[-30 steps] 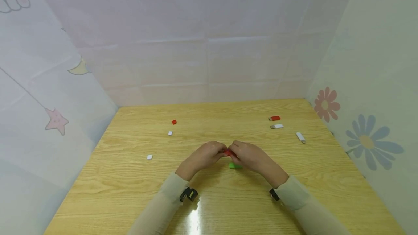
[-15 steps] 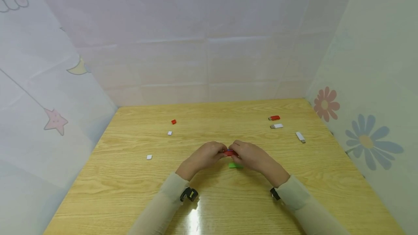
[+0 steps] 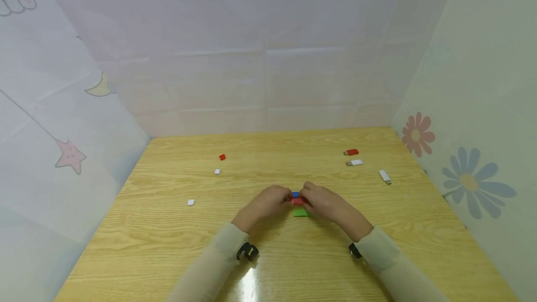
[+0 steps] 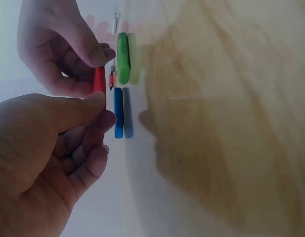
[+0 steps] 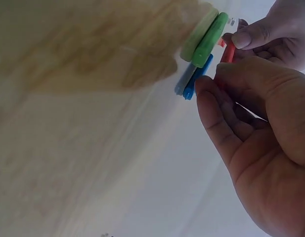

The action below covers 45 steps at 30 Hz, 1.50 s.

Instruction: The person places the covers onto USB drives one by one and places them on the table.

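Observation:
Both hands pinch a red USB flash drive [image 3: 298,202] between thumb and fingers, one at each end. My left hand [image 3: 268,204] has its left end and my right hand [image 3: 329,203] its right end. In the left wrist view the red drive [image 4: 99,80] is held above the table. Whether its cap is on is hidden by the fingers. On the table close by lie a green flash drive [image 3: 300,213], nearer to me, and a blue one [image 3: 295,195], just beyond the red. Both also show beside the fingers in the right wrist view.
Uncapped drives lie at the back right: a red one [image 3: 351,152], a white one [image 3: 354,162] and another white one [image 3: 385,177]. Small loose caps are at left: one red [image 3: 222,157], one white [image 3: 217,171], another white [image 3: 190,202]. Patterned sheets enclose the wooden table [image 3: 168,255].
My hands have come slightly down and towards me with the red flash drive. More of it shows between them, and the blue drive behind has come into view.

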Each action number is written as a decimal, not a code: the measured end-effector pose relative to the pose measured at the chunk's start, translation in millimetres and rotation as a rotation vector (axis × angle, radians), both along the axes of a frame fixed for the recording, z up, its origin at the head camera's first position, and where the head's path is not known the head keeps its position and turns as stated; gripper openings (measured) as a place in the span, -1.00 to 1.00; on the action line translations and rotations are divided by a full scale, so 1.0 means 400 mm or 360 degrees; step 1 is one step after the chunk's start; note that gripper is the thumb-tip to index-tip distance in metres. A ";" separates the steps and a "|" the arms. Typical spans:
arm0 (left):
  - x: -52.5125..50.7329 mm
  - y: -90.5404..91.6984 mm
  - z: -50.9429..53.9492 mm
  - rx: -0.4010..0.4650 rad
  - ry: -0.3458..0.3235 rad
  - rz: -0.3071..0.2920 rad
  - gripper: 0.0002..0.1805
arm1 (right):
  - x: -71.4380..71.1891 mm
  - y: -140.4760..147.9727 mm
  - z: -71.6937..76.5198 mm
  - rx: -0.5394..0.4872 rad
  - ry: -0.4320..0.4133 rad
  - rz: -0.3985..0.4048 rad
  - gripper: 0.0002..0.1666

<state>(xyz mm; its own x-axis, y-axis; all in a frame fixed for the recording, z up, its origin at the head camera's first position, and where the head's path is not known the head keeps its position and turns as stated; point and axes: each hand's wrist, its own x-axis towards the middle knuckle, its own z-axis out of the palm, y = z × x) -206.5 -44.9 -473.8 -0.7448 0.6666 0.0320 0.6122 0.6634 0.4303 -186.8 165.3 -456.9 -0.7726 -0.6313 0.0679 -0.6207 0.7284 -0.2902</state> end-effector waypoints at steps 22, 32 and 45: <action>0.013 0.015 0.004 -0.0070 0.0024 0.0040 -0.88 | -0.016 -0.003 -0.017 0.0112 0.0130 0.0091 -0.94; 0.015 0.013 0.015 -0.0118 0.0005 0.0033 -0.81 | -0.012 -0.001 -0.005 0.0143 0.0006 0.0013 -0.97; 0.012 -0.028 0.028 -0.0227 0.0133 0.0084 -0.74 | -0.016 0.029 0.009 0.0298 -0.0014 -0.0171 -0.83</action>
<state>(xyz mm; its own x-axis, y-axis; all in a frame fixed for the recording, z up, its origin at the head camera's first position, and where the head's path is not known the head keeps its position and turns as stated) -201.7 -55.9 -462.7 -0.7776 0.6288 0.0030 0.6045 0.7462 0.2787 -193.2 177.0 -453.2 -0.8360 -0.5464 -0.0499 -0.5348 0.8318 -0.1487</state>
